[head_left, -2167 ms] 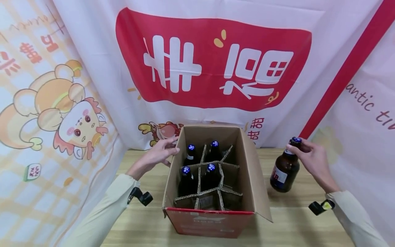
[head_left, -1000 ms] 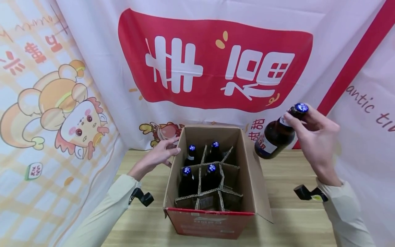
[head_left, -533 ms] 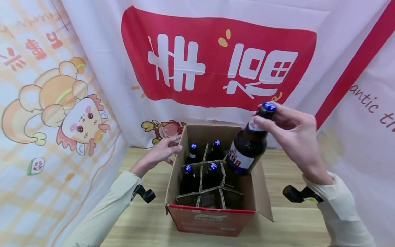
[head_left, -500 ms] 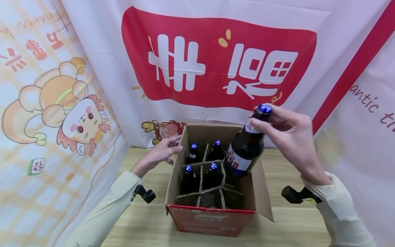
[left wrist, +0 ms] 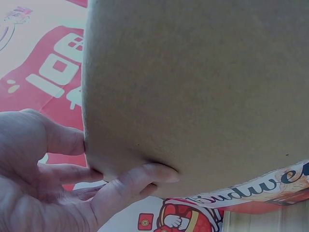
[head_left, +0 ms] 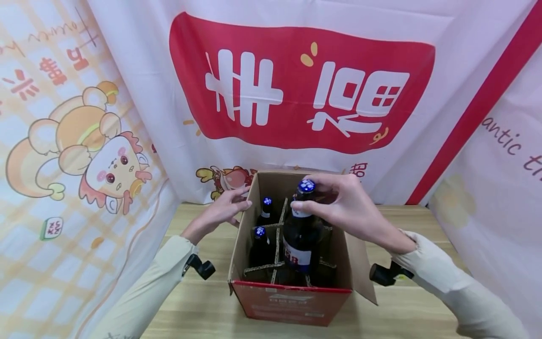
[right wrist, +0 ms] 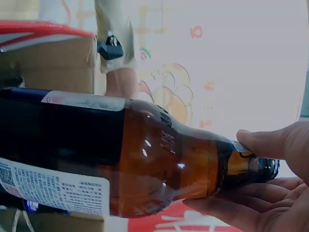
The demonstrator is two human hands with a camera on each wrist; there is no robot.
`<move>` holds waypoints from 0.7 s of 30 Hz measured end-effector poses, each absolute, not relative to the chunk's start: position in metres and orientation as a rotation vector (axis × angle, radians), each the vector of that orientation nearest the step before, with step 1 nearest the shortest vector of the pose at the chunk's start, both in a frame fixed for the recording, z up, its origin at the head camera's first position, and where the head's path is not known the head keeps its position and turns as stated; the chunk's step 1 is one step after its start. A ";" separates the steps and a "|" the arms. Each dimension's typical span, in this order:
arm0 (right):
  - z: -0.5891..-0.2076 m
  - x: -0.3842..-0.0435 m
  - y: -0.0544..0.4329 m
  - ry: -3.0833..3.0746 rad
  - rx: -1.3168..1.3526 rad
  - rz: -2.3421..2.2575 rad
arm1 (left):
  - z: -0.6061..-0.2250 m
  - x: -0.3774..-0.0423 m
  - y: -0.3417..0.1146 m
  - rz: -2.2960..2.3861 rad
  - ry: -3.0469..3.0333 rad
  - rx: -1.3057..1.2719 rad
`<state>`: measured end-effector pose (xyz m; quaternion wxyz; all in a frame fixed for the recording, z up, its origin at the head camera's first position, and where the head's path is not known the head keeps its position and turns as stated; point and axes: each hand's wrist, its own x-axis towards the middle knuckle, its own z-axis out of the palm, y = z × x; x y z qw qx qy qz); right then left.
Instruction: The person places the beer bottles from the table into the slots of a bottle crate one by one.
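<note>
My right hand [head_left: 345,202] grips a brown glass beer bottle [head_left: 299,233] by its neck. The bottle hangs upright over the middle of an open cardboard box [head_left: 292,303], its lower part overlapping the dividers [head_left: 259,269]. In the right wrist view the thumb lies on one side of the neck, the fingers on the other. Two blue-capped beer bottles show in the box's left compartments, a rear bottle [head_left: 266,207] and a front bottle [head_left: 259,247]. My left hand [head_left: 222,207] holds the box's left rim near the rear corner, thumb over the cardboard [left wrist: 183,87].
The box stands on a wooden table [head_left: 190,301]. Its right flap [head_left: 365,268] is folded outward. Behind it hangs a white cloth with a red banner [head_left: 296,89]; a printed cloth [head_left: 84,188] covers the left side.
My right hand has carried the bottle from the right of the box, up past the flap and leftward over the middle compartments. It now hides bottles seen earlier there. The left hand keeps its place.
</note>
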<state>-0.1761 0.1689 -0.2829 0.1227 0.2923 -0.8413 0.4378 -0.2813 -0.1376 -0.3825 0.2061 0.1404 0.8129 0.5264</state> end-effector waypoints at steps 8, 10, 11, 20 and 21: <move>-0.286 -0.181 0.152 -2.541 0.987 1.234 | -0.382 -0.280 -0.138 1.451 2.282 0.384; -0.287 -0.184 0.148 -2.567 1.037 1.213 | -0.382 -0.280 -0.138 1.446 2.285 0.384; -0.288 -0.185 0.145 -2.583 1.067 1.207 | -0.382 -0.281 -0.139 1.445 2.285 0.384; -0.296 -0.197 0.151 -2.715 1.221 1.078 | -0.383 -0.281 -0.140 1.456 2.271 0.399; -0.296 -0.198 0.153 -2.728 1.231 1.057 | -0.382 -0.281 -0.139 1.455 2.274 0.400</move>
